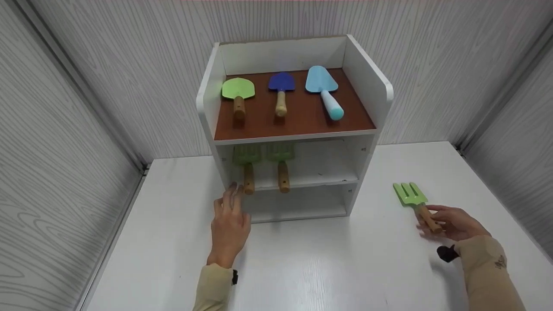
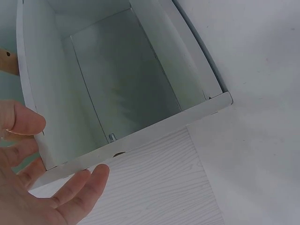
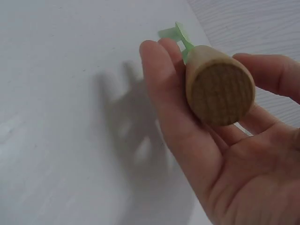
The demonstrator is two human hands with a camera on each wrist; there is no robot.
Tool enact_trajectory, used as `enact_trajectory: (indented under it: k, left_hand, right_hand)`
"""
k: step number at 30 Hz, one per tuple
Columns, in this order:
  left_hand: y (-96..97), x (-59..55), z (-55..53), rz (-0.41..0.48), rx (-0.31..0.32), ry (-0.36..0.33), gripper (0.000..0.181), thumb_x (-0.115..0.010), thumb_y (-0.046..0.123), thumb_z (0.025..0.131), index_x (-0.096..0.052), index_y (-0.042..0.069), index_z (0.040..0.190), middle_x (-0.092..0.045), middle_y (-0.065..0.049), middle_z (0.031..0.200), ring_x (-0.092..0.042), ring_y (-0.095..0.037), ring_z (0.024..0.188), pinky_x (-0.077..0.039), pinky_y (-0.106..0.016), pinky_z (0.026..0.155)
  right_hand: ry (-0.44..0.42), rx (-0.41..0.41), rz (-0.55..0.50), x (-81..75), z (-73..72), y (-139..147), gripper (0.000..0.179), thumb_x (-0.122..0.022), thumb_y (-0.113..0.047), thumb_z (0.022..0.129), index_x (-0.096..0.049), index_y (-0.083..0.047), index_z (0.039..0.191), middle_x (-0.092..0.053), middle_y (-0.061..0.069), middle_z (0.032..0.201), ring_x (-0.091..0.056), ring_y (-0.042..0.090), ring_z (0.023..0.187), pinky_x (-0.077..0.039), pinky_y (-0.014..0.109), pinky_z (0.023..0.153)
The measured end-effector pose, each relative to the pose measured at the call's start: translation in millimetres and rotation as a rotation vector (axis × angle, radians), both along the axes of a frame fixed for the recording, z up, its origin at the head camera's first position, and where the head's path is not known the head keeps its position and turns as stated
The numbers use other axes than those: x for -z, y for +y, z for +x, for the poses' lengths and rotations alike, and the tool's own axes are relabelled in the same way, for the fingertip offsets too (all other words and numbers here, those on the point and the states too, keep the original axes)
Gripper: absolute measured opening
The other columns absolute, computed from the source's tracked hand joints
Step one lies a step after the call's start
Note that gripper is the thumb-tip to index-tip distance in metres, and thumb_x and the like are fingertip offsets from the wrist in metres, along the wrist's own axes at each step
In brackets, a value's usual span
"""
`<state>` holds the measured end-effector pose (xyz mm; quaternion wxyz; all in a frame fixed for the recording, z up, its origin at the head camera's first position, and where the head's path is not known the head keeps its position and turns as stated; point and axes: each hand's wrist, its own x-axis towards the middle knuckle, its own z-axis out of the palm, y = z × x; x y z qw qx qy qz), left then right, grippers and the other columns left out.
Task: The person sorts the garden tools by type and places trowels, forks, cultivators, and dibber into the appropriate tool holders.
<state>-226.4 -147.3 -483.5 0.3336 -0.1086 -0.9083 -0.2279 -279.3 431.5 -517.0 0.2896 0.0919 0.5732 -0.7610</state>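
Observation:
A small garden hand fork (image 1: 410,194) with green tines and a wooden handle is in my right hand (image 1: 458,222), at the right of the table. Its handle (image 3: 220,89) lies between the thumb and fingers, end toward the camera in the right wrist view. My left hand (image 1: 229,224) is at the front left edge of a white shelf unit (image 1: 298,218), fingers extended and touching its side panel (image 2: 154,131). Beside that hand, two more green forks with wooden handles (image 1: 249,179) lie on the middle shelf (image 1: 322,166), handles poking past its front edge.
On the brown top shelf (image 1: 298,123) lie a green trowel (image 1: 238,88), a dark blue trowel (image 1: 281,82) and a light blue trowel (image 1: 320,80). The unit stands on a white table (image 1: 324,268). Wood-grain panels (image 1: 77,129) enclose the table at the back and sides.

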Motion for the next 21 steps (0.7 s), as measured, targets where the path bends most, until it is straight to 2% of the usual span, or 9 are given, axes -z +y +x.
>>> enact_trajectory:
  k: [3,10,16,21]
  left_hand:
    - [-0.9,0.3,0.3,-0.007,-0.009,0.000,0.053,-0.064,-0.006,0.087,-0.052,-0.006,0.138,-0.048,-0.021,0.143,-0.052,-0.043,0.108,-0.055,-0.042,0.050]
    - [0.0,-0.3,0.6,0.014,-0.004,-0.008,0.053,-0.063,-0.005,0.087,-0.053,-0.005,0.139,-0.048,-0.020,0.143,-0.052,-0.042,0.109,-0.053,-0.040,0.047]
    - [0.2,1.4,-0.3,0.010,-0.004,-0.001,0.054,-0.063,-0.006,0.087,-0.053,-0.004,0.139,-0.049,-0.020,0.142,-0.052,-0.042,0.110,-0.053,-0.040,0.047]
    - [-1.0,1.2,0.2,0.019,0.003,-0.005,0.054,-0.062,-0.006,0.087,-0.053,-0.004,0.140,-0.048,-0.020,0.142,-0.052,-0.043,0.109,-0.053,-0.041,0.048]
  right_hand:
    - [0.007,0.016,-0.019,-0.2,2.3,-4,0.029,-0.049,0.000,0.104,-0.069,-0.020,0.110,-0.070,0.014,0.115,-0.069,0.033,0.108,-0.054,0.043,0.094]
    - [0.026,0.050,-0.027,-1.4,11.9,-16,0.033,-0.051,0.002,0.103,-0.074,-0.022,0.107,-0.071,0.009,0.112,-0.070,0.025,0.100,-0.057,0.038,0.085]
    - [0.079,0.021,-0.091,-3.9,19.3,-26,0.036,-0.047,0.003,0.104,-0.074,-0.021,0.110,-0.072,0.009,0.114,-0.071,0.025,0.100,-0.057,0.038,0.081]
    - [0.166,-0.042,-0.181,-5.3,26.4,-35,0.043,-0.038,0.005,0.106,-0.073,-0.018,0.117,-0.072,0.010,0.118,-0.072,0.027,0.103,-0.058,0.039,0.082]
